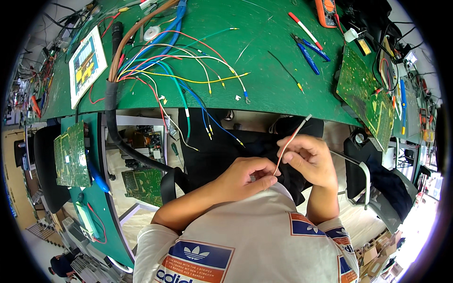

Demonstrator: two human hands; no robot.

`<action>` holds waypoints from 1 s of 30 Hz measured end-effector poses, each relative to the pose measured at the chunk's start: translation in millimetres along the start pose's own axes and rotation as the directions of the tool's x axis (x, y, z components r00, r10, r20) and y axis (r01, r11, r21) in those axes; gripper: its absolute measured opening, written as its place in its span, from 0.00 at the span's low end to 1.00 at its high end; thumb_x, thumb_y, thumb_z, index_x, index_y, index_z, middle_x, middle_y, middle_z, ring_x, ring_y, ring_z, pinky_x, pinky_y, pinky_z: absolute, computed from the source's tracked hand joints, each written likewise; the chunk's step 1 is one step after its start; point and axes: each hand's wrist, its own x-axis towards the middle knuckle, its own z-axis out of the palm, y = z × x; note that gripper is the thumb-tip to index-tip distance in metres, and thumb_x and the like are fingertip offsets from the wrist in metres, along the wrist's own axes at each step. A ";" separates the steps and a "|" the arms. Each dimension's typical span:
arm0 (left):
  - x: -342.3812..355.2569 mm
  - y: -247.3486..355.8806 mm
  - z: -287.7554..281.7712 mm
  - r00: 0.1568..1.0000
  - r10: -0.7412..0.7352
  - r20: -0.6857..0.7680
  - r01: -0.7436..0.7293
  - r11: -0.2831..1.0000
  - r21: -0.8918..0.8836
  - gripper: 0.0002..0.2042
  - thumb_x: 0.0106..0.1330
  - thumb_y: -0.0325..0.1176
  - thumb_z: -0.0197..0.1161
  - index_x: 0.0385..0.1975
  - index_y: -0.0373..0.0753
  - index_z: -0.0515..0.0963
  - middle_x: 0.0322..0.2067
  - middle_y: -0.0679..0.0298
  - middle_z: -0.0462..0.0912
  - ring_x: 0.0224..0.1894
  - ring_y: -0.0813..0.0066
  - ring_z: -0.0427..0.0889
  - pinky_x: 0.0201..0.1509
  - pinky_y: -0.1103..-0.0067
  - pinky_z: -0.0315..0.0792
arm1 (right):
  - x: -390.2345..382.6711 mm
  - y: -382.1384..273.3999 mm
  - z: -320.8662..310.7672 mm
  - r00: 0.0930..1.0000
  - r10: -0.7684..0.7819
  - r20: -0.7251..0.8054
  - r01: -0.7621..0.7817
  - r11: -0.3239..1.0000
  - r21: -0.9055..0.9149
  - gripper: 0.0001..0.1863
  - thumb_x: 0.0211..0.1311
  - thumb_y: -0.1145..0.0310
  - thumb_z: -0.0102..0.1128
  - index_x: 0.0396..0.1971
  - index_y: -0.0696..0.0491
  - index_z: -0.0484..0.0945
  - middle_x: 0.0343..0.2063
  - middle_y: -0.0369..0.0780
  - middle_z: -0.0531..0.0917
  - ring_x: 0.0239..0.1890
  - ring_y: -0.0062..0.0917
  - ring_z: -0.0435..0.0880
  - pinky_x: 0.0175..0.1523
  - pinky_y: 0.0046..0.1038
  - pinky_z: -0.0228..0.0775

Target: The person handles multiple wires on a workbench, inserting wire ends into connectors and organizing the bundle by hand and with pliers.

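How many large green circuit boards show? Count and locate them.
3: a right-hand board, a far-left board and a lower, centre-left board. Clutter may hide more.

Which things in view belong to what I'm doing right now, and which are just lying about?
In use or likely related:
thin red-and-white strand, pinched in your left hand, right hand at its middle
cable with fanned-out coloured wires, probably

Apparently lying about:
blue-handled pliers
red-and-white marker
orange multimeter
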 end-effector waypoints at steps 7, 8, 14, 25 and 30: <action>-4.5 -1.0 -6.4 0.988 0.101 -0.114 -0.109 0.992 -0.066 0.06 0.64 0.22 0.62 0.39 0.29 0.78 0.37 0.60 0.79 0.36 0.78 0.82 0.39 0.82 0.77 | 47.6 -8.9 -34.0 0.862 -0.362 -0.355 -0.035 0.656 -0.754 0.11 0.53 0.76 0.65 0.37 0.61 0.79 0.25 0.44 0.78 0.25 0.33 0.77 0.33 0.31 0.69; -7.0 -0.4 -8.7 0.988 0.096 -0.118 -0.103 0.993 -0.056 0.06 0.63 0.20 0.61 0.39 0.28 0.78 0.37 0.60 0.79 0.36 0.77 0.83 0.39 0.83 0.77 | 50.4 -7.3 -39.8 0.861 -0.360 -0.359 -0.065 0.622 -0.780 0.11 0.53 0.74 0.65 0.36 0.61 0.79 0.27 0.45 0.79 0.27 0.35 0.77 0.35 0.32 0.70; -5.6 7.9 -22.4 0.974 0.066 -0.216 -0.085 0.993 -0.082 0.09 0.63 0.21 0.63 0.42 0.29 0.78 0.31 0.63 0.80 0.30 0.83 0.80 0.33 0.86 0.75 | 66.3 5.3 -39.0 0.874 -0.297 -0.385 -0.161 0.569 -0.806 0.09 0.55 0.68 0.64 0.32 0.57 0.81 0.29 0.45 0.81 0.32 0.41 0.82 0.37 0.39 0.73; 53.4 38.6 -60.6 0.940 0.080 -0.332 -0.065 0.996 0.056 0.12 0.63 0.23 0.63 0.46 0.28 0.75 0.26 0.66 0.80 0.24 0.85 0.75 0.27 0.86 0.70 | 87.4 29.6 -38.7 0.862 -0.411 -0.298 -0.190 0.283 -0.940 0.04 0.59 0.74 0.55 0.30 0.59 0.72 0.29 0.49 0.78 0.31 0.45 0.81 0.34 0.42 0.74; 89.3 49.8 -69.3 0.923 0.114 -0.367 -0.025 0.971 0.239 0.16 0.64 0.26 0.64 0.49 0.28 0.74 0.28 0.63 0.81 0.24 0.83 0.77 0.27 0.85 0.71 | 81.9 21.4 -44.7 0.795 -0.469 -0.384 -0.114 0.506 -0.855 0.06 0.64 0.73 0.51 0.32 0.60 0.70 0.30 0.50 0.78 0.32 0.45 0.80 0.35 0.41 0.73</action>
